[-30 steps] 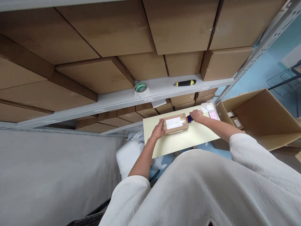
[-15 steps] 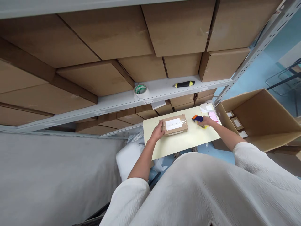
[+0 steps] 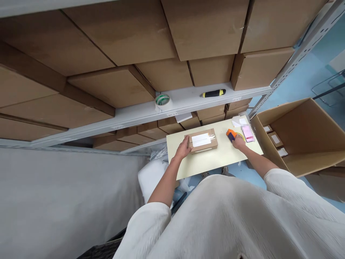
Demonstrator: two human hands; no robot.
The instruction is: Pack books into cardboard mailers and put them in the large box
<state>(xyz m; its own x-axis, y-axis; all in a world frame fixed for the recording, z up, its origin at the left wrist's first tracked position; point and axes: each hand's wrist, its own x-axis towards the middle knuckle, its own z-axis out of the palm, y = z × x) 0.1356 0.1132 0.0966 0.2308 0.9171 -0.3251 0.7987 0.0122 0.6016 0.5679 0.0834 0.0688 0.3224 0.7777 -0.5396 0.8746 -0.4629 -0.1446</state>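
Observation:
A small brown cardboard box (image 3: 205, 145) lies on the pale yellow board (image 3: 195, 163), with a white label on top and shiny clear tape across its right end. My left hand (image 3: 183, 147) grips the box's left end, thumb toward the front side. To the right of the box, my right hand (image 3: 238, 141) is closed around an orange and dark blue tape dispenser (image 3: 231, 134), just above the board. Part of a yellowish tape roll shows behind those fingers. Close to that hand, a phone with a pink screen (image 3: 247, 133) rests on the board.
On the shelf ahead are a roll of tape (image 3: 162, 102) and a black and yellow utility knife (image 3: 213, 93). Brown cartons (image 3: 142, 32) fill the shelves. At the right stands a large open carton (image 3: 309, 133) holding several small labelled boxes. White wrapping material (image 3: 152, 178) lies below left.
The tape dispenser in my right hand has turned, showing more of its orange side, and sits slightly farther right. My left hand stays on the box. The view has shifted slightly.

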